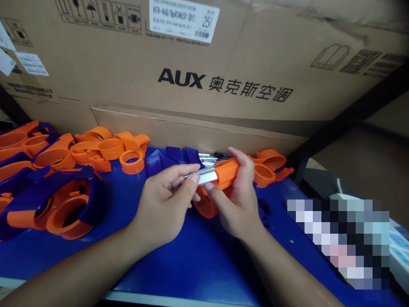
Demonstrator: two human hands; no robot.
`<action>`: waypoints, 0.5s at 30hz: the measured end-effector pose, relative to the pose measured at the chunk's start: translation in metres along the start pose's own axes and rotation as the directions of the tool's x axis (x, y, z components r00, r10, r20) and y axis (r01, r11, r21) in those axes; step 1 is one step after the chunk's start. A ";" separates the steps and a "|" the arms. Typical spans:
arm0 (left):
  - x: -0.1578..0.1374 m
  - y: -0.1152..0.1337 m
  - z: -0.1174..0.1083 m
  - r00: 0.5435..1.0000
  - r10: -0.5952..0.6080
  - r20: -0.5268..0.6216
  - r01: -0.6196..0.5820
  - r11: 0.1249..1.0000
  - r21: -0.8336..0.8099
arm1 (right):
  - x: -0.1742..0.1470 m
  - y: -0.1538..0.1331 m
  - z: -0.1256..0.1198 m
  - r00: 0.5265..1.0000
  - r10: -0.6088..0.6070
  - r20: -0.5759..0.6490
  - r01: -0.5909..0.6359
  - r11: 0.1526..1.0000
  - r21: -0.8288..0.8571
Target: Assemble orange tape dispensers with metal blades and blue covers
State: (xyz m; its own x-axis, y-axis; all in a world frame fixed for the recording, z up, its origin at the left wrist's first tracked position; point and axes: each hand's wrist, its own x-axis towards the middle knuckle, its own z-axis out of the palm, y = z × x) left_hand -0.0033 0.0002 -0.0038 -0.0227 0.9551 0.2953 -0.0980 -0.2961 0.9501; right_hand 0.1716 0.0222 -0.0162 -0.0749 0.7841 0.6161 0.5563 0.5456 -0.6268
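My left hand [169,200] pinches a short silver metal strip with a toothed edge [207,175] between thumb and fingers. The strip's right end meets an orange plastic part [227,172]; whether it sits inside that part, I cannot tell. Wrapped around the orange part is my right hand [241,198], its thumb close to the strip. A round orange ring [206,207] hangs below, partly hidden by my hands. Just behind them lie dark blue plastic pieces [164,160] and several shiny metal strips [209,158].
Orange and blue ring-shaped parts [68,213] crowd the left of the blue table [153,273]. More orange rings [270,164] lie right of my hands. A large cardboard box [128,76] stands along the back. At right is a pixelated object [345,243].
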 end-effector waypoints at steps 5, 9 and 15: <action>-0.001 -0.001 0.002 1.000 -0.027 -0.012 0.027 0.999 -0.022 | -0.002 -0.001 0.000 0.999 -0.040 -0.030 0.040 0.999 -0.017; -0.002 -0.001 0.003 0.999 -0.034 -0.021 0.034 0.999 -0.028 | -0.003 -0.001 0.001 0.997 -0.063 -0.047 0.061 0.997 -0.039; -0.003 0.000 0.004 0.999 -0.016 -0.040 0.016 1.000 -0.018 | -0.002 0.000 0.001 0.992 -0.103 -0.068 0.098 0.992 -0.074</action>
State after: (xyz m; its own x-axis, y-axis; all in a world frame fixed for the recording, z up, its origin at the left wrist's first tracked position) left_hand 0.0005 -0.0026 -0.0045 -0.0606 0.9594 0.2755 -0.1161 -0.2809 0.9527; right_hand 0.1712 0.0212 -0.0178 -0.0756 0.7018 0.7083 0.6057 0.5966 -0.5265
